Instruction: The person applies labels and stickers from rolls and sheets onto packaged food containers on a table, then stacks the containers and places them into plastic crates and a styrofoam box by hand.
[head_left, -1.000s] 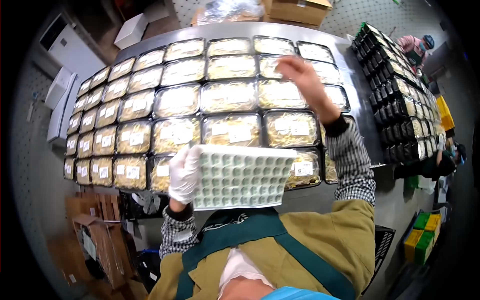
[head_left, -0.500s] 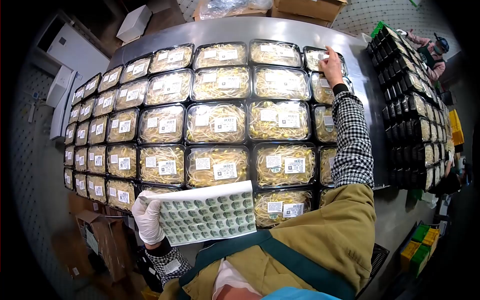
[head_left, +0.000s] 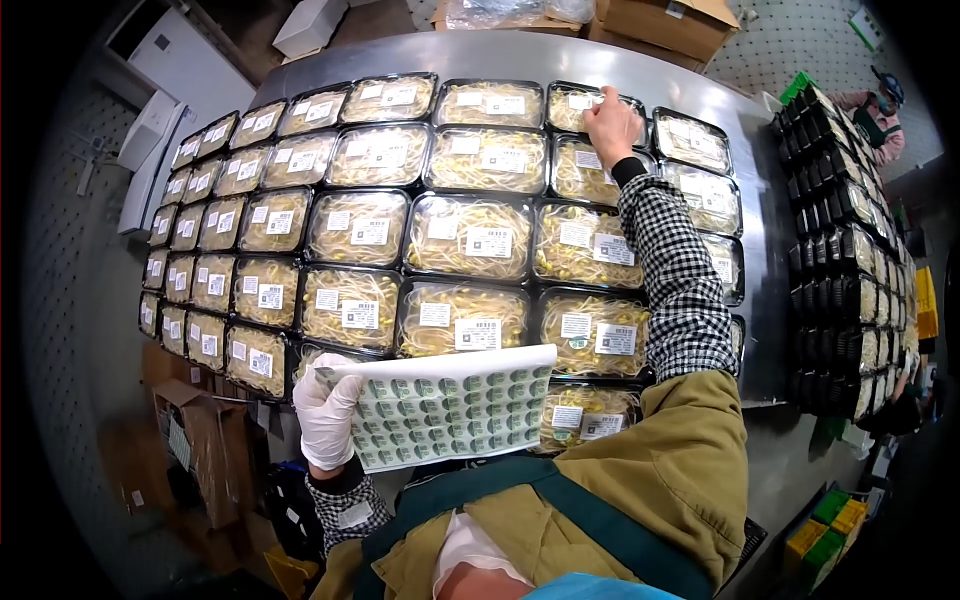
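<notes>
My left hand (head_left: 328, 412), in a white glove, grips the left edge of a sheet of round green stickers (head_left: 450, 405). The sheet is tilted over the front row of trays. Stretched far forward, my bare right hand (head_left: 613, 128) rests over a clear-lidded tray of bean sprouts (head_left: 572, 103) in the back row. Its fingers are bent together at the lid; anything between them is too small to make out. White labels mark the lids around. Near the front, a tray of sprouts (head_left: 592, 325) also carries a small green sticker.
Rows of sprout trays (head_left: 370, 228) cover much of the steel table (head_left: 520, 55). Stacked black trays (head_left: 835, 250) stand at the right, with a co-worker (head_left: 880, 120) beyond. Cardboard boxes (head_left: 660, 30) are behind the table, and more boxes (head_left: 205, 450) stand lower left.
My right hand has shifted left from the back row's rightmost tray to the neighbouring one. The view has turned slightly left. My left hand still holds the sticker sheet.
</notes>
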